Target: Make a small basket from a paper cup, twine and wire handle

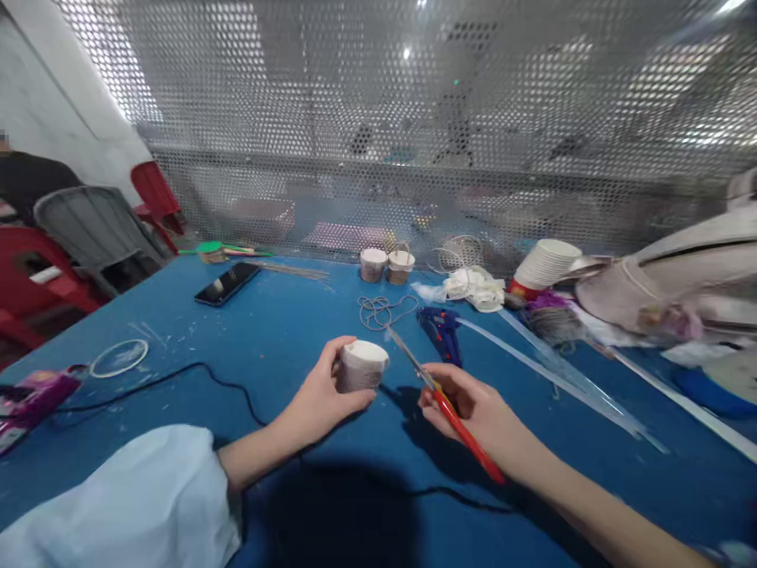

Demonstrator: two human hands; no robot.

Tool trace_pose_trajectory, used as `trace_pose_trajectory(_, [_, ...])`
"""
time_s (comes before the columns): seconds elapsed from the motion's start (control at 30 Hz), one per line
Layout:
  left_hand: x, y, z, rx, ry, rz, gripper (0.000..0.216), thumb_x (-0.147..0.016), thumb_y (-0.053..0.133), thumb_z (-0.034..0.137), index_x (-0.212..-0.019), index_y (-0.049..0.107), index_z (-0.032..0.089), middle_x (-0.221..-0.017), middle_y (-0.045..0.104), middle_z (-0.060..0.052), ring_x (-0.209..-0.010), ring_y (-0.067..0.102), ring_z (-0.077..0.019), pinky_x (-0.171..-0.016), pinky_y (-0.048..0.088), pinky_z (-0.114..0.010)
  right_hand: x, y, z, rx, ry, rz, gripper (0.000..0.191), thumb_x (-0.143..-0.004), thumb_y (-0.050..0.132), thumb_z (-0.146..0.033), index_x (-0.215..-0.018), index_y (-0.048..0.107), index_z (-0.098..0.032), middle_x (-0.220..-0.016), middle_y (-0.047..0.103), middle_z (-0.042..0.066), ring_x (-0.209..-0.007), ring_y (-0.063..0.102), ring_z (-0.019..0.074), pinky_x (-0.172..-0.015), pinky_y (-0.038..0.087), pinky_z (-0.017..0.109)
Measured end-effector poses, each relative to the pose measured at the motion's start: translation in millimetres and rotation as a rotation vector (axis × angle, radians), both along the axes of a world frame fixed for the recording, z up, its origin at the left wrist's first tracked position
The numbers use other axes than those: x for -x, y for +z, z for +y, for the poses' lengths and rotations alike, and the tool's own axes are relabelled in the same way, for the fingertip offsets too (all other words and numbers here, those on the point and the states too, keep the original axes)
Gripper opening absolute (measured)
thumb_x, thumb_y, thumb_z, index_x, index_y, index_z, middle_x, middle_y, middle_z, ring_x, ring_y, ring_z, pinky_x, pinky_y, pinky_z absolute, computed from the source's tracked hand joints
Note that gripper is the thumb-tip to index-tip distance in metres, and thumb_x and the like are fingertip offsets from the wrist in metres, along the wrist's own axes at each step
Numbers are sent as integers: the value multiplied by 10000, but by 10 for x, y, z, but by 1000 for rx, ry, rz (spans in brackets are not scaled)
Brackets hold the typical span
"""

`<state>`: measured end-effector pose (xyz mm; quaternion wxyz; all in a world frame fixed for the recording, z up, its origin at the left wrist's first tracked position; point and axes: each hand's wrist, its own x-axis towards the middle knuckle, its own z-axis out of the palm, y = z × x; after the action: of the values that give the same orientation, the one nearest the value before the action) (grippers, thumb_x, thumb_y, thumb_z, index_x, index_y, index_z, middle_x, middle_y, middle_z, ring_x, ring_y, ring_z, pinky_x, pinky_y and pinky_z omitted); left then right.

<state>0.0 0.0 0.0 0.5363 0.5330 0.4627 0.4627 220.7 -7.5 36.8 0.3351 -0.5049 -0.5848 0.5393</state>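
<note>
My left hand (324, 394) is closed around a small white paper cup (362, 369), its sides wrapped in greyish cord. The cup stands upright, with thumb and fingers on opposite sides. To its right, my right hand (464, 406) grips red-handled scissors (458, 426), seen edge-on. Their metal blades look closed and point up and left, past the cup's right side without touching it. Just beyond the blades lies a loose tangle of grey cord (378, 312). A blue hot glue gun (441, 335), with a clear glue stick in its back, rests ahead of my right hand.
Two similar wrapped cups (373, 267) stand near the perforated metal screen (355, 102). A phone (228, 284) lies back left, a white ring (119, 359) nearer. Stacked paper cups (544, 264) and a pale bag (680, 268) crowd the right. A black cable (228, 383) crosses the blue table.
</note>
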Motion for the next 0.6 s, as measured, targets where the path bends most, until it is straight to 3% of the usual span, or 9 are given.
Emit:
trace_pose_trajectory(0.13, [-15, 88, -6, 62, 20, -70, 700, -596, 747, 178, -1195, 385, 209, -1136, 590, -69, -972, 619, -176, -848, 502, -289, 83, -103, 89, 40, 40, 93, 494, -595, 709, -296, -1024, 481, -209, -755, 613, -14, -614, 548, 120, -535, 414, 252])
trace_pose_trajectory(0.23, [1, 114, 4, 83, 71, -115, 713, -588, 762, 204, -1193, 384, 212, -1111, 605, -68, -961, 627, -182, -841, 508, -297, 59, -114, 112, 45, 82, 61, 495, -635, 716, -355, -1042, 482, -197, -750, 607, -11, -612, 531, 118, -549, 420, 262])
trace_pose_trajectory(0.33, [41, 80, 30, 57, 120, -74, 705, -618, 753, 240, -1213, 375, 216, -1088, 613, -60, -944, 632, -180, -838, 509, -306, -24, -123, 125, -2, 17, -4, 537, -636, 751, -447, -1038, 497, -197, -728, 584, -18, -632, 528, 126, -589, 439, 277])
trace_pose_trajectory(0.47, [110, -54, 77, -113, 197, 288, 627, -655, 751, 245, -1183, 413, 219, -1187, 569, -80, -976, 620, -200, -854, 505, -347, -120, -146, 109, 128, 7, -23, 635, -619, 780, -560, -1063, 505, -199, -612, 466, -80, -472, 388, 71, -439, 307, 230])
trace_pose_trajectory(0.6, [161, -206, 118, -379, 229, 611, 611, -640, 793, 230, -1131, 430, 207, -1214, 533, -102, -1133, 566, -267, -963, 464, -440, -153, -76, 13, 264, 1, 44, 681, -588, 796, -605, -1049, 516, -190, -581, 434, -92, -454, 325, 48, -420, 230, 204])
